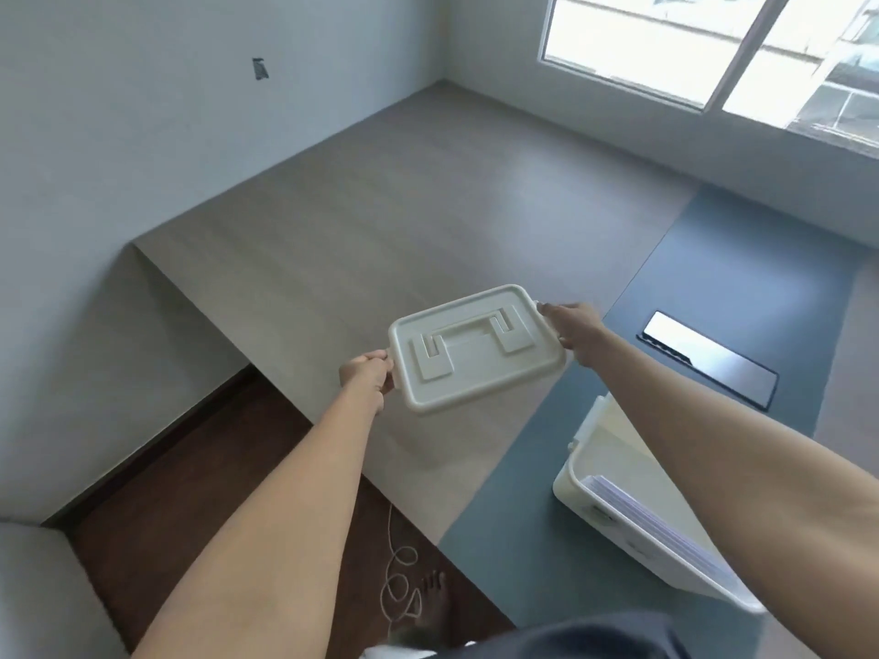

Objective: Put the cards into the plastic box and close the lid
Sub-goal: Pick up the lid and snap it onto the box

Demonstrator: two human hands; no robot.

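Both hands hold the lid (477, 349) level above the bench (380, 221): left hand (367, 376) fingers pinch its nine o'clock end, right hand (568, 328) its three o'clock end, likely for squaring it over the box (613, 492), which sits at five o'clock with the cards (651, 525) inside.

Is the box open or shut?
Open. Both hands, left and right, hold the lid in the air, away from the box, whose top is uncovered with cards inside.
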